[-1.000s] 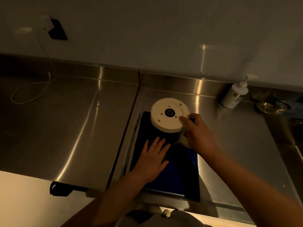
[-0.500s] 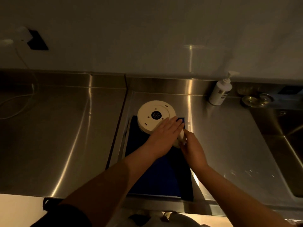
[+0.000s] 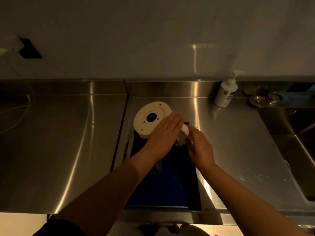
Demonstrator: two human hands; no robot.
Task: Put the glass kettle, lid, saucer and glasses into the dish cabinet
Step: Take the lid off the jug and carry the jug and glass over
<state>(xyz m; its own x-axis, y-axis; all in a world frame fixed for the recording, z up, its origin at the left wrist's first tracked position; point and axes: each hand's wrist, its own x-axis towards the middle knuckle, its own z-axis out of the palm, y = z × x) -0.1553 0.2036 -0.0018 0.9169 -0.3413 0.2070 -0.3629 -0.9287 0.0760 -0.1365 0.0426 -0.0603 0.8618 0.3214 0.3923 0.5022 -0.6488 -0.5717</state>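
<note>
- Head view: the glass kettle [image 3: 150, 119] stands upside down at the far end of the blue mat [image 3: 170, 184] on the steel desk [image 3: 68, 142], its cream base turned up toward the camera.
- The left hand [image 3: 164, 137] lies flat on the near right part of that base, fingers [image 3: 173, 119] straight and together, pressing rather than gripping.
- The right hand [image 3: 200, 147] is curled around the cream handle [image 3: 185, 132], which juts from the kettle toward the right and toward the person.
- The relation that matters: the kettle lies just beyond and left of both hands, its handle pointing at the right hand, so that hand looks the natural one to lift while the left steadies.
- Its glass body is mostly hidden under the hands; a glassy shape shows on the mat beneath the left wrist, too dim to identify.
- A pump bottle [image 3: 225, 92] stands well apart at the back right.
</note>
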